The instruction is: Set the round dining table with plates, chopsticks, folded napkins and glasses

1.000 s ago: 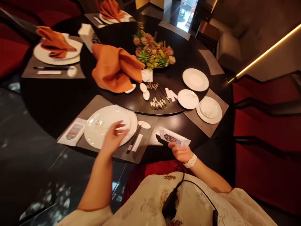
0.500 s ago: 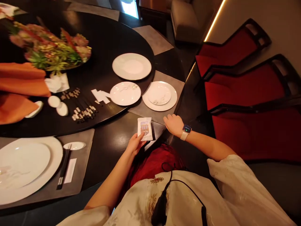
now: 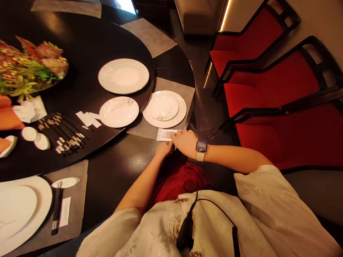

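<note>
Both hands meet at the edge of the table over a small white packet (image 3: 164,134) with a coloured picture on it, which looks like a tissue pack. My left hand (image 3: 164,149) pinches it from the lower side. From the right, my right hand (image 3: 184,142) has its fingers curled over the packet's right end, partly hiding it and the left fingertips. A watch (image 3: 201,147) is on the right wrist. Just beyond the packet, a small plate (image 3: 167,103) rests on a larger plate (image 3: 183,111), upon a grey placemat (image 3: 189,90).
On the raised round turntable (image 3: 88,46) are two white plates, several black chopsticks (image 3: 69,132), white paper strips (image 3: 88,119), orange napkins and a flower arrangement (image 3: 34,71). Another place setting lies on a placemat (image 3: 77,200) at lower left. Red chairs (image 3: 273,75) stand at right.
My right hand has moved left onto the packet. My left hand has carried the packet towards the plates, and it now lies turned sideways. The view has shifted right.
</note>
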### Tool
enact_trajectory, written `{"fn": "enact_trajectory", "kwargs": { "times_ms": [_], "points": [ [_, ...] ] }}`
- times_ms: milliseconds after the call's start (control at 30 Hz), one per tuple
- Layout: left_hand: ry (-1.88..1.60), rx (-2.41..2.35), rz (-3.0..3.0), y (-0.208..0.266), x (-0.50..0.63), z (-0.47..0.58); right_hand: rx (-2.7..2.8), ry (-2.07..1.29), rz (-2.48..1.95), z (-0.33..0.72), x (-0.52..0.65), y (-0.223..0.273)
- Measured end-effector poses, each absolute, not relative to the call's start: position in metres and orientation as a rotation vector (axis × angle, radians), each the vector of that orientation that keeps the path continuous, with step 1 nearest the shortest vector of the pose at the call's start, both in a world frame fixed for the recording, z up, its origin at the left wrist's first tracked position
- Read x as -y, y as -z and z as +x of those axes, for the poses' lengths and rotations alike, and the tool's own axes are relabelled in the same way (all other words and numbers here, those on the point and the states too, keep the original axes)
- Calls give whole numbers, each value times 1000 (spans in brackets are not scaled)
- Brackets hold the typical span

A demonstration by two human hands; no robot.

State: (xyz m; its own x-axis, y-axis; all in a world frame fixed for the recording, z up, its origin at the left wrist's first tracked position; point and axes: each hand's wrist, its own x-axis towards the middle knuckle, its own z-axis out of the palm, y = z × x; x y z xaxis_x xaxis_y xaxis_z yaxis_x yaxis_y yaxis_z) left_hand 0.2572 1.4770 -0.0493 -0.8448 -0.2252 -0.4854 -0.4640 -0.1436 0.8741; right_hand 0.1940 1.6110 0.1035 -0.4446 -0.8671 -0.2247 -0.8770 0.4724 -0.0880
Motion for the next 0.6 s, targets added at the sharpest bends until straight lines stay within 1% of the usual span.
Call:
{"fn": "enact_trajectory", "kwargs": {
  "times_ms": [67, 133, 200, 267, 333, 400, 600],
  "points": [
    [-2052, -2185, -960, 24, -1480, 265, -2480, -76, -1492, 191, -1610, -108],
    [-1973, -2608, -1008, -10, -1489, 278, -2463, -89, -1487, 190, -1606, -114],
    [-1869, -3039, -774, -45, -1501, 291, -2420, -97, -1486, 191, -1600, -119],
    [-1737, -3297, -400, -75, -1513, 300, -2359, -109, -1486, 192, -1592, -124],
    [-1601, -3410, -103, -93, -1521, 304, -2306, -128, -1492, 196, -1584, -126],
    [-1531, -3439, 60, -100, -1523, 304, -2273, -151, -1507, 199, -1576, -126],
    [-1400, -3441, 66, -98, -1516, 307, -2282, -210, -1594, 206, -1564, -110]
  ]
}}
